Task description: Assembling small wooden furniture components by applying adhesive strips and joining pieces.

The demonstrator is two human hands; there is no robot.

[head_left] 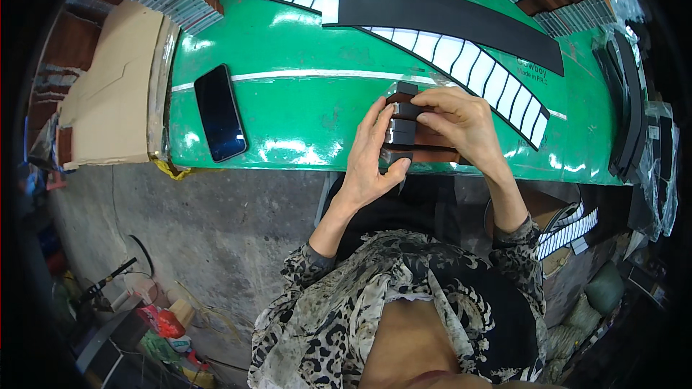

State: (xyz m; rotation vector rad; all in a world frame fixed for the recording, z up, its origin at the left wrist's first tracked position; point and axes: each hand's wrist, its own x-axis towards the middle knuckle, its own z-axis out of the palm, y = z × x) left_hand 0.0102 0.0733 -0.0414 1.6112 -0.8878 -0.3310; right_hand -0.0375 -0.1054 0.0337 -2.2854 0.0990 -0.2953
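Both hands are on a small dark brown block with black foam pads stacked along it [402,130], near the front edge of a green table [303,101]. My left hand [369,158] grips its left side, thumb under the lowest pad. My right hand [465,124] covers its right side, fingers curled over the top pads. A long strip of white segments on black backing [461,57] runs diagonally across the table behind the hands, with a wide black foam strip [447,18] lying over it.
A black phone [220,113] lies on the table's left part. Flattened cardboard [115,94] sits left of the table. Bagged black foam strips [633,101] lie at the right edge. Another white-segment strip [569,234] sits below the table, right. Clutter lies on the concrete floor, lower left.
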